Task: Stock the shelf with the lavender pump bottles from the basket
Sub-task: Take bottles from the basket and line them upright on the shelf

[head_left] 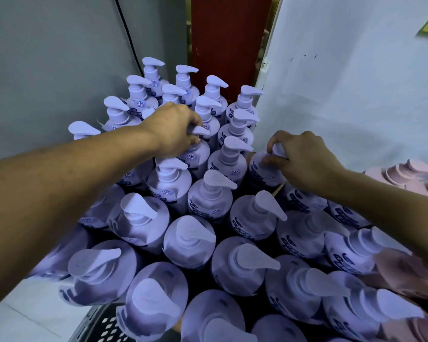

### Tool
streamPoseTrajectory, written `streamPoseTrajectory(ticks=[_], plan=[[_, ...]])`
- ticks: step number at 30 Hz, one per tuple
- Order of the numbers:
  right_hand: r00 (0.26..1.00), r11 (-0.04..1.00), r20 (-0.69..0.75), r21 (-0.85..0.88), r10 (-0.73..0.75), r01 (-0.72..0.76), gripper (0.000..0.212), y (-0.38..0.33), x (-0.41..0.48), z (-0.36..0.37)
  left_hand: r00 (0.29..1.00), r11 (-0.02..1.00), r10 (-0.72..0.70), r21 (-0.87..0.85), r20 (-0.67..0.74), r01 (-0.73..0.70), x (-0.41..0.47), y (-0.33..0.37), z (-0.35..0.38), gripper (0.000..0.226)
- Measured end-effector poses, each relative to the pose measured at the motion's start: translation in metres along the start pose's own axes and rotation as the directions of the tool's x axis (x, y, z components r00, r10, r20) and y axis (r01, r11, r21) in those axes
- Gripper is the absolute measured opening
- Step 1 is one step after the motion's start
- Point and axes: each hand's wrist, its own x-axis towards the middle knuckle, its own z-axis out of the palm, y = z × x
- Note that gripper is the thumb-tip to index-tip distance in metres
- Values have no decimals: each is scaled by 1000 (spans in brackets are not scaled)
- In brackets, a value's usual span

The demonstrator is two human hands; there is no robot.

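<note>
Blurred lavender plastic pump bottles [190, 236], standing upright in packed rows, hide most of the black perforated basket [104, 327], which is cut off below. Left hand [176, 129] grips 1 pump neck; right hand [304, 159] curls over another's pump head, hiding it.

Both hands in the lavender bottles [209, 201] — left hand [176, 129] grips one pump [200, 131], right hand [304, 156] pinches another bottle's top [279, 149]. Black basket [101, 324] below.

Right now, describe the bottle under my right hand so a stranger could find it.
Start at the white panel on the right. A lavender bottle stands right beside its edge. Only this one has the right hand curled over its pump.
</note>
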Motion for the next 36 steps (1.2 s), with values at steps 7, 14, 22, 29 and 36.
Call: streamPoseTrajectory(ticks=[7, 14, 22, 29, 36], plan=[[989, 996, 118, 11, -91, 90, 22, 0, 2, -6, 1000, 1000, 4, -9, -12, -4, 2, -1, 2, 19], [973, 981, 122, 14, -194, 194, 22, 4, -1, -12, 1000, 1000, 10, 6, 1, -10, 1, 2, 0, 18], [928, 966, 275, 3, -250, 260, 18, 9, 14, -17, 1000, 999, 9, 33, 30, -10, 1, 2, -1, 18], [940, 972, 249, 73, -234, 223, 27, 10, 12, -17, 999, 1000, -24, 8, 27, 24, -2, 1, 2, 22], [947, 972, 241, 153, -213, 180, 31, 8, 9, -14, 999, 997, -53, -56, 8, 53, -8, 3, 6, 19]])
